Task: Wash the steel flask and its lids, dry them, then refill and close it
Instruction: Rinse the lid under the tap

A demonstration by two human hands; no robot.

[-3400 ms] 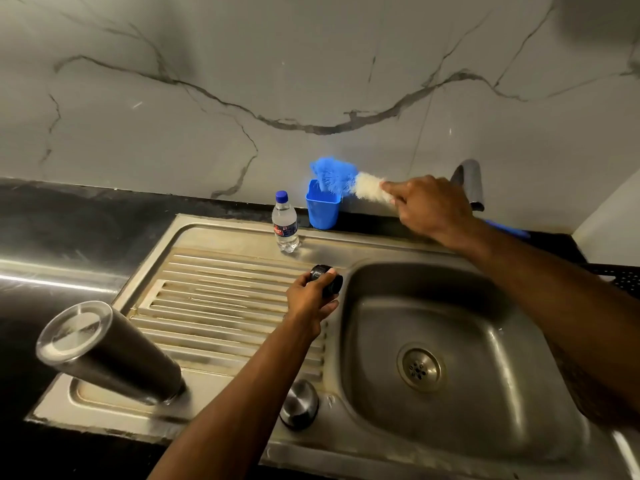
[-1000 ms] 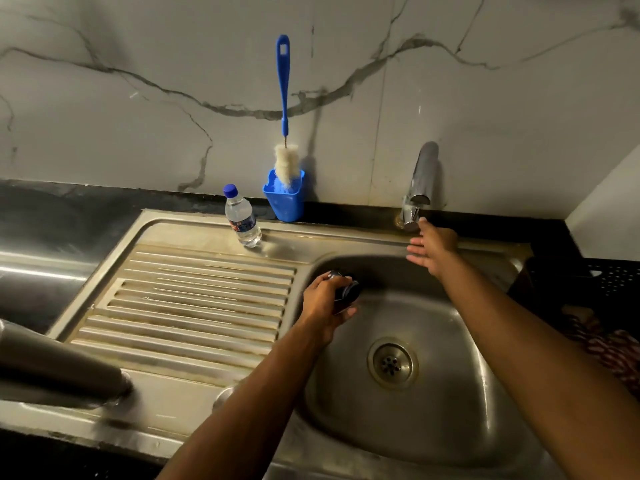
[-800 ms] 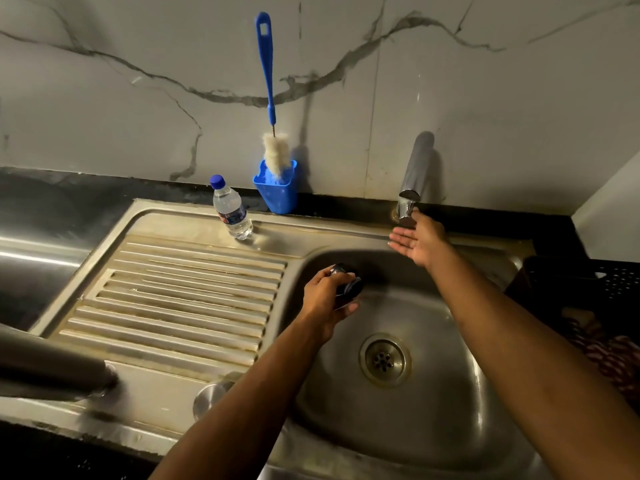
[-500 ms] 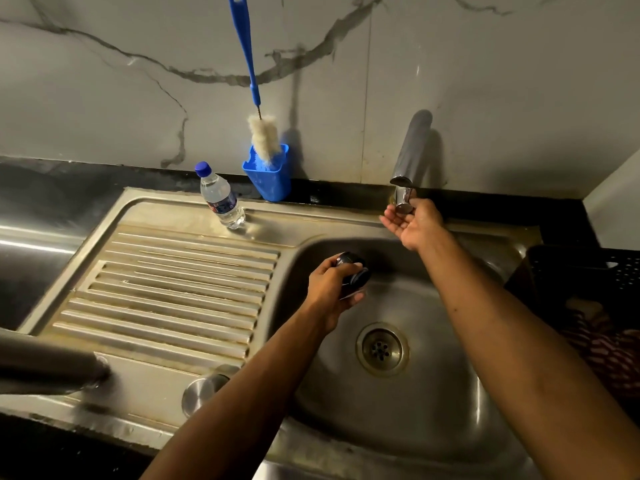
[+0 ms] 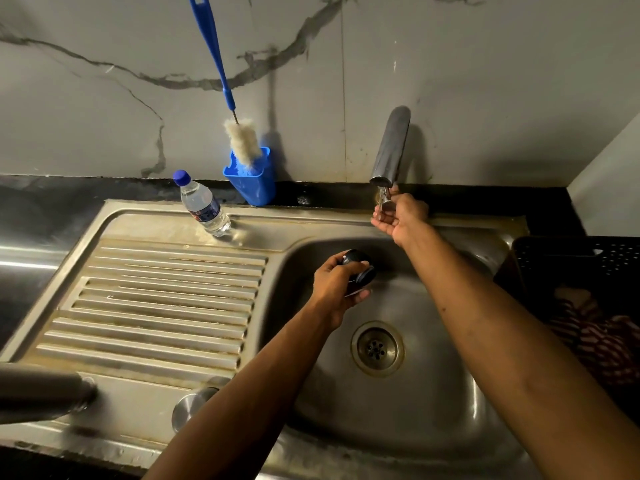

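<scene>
While my left hand [image 5: 337, 284] grips the dark inner lid [image 5: 360, 271] over the sink [image 5: 450, 427], just left of the tap [image 5: 391, 147], the steel flask [image 5: 41, 391] and steel cap [image 5: 188, 407] lie on the drainboard, far left of it. Right hand [image 5: 398, 216] fingers curl round the tap lever. Rinse looks pending; drying, refill, closing left. Brush [image 5: 242, 140] in its blue holder [image 5: 252, 181] and water bottle [image 5: 204, 206] stand left of the tap, marble wall [image 5: 485, 81] behind.
</scene>
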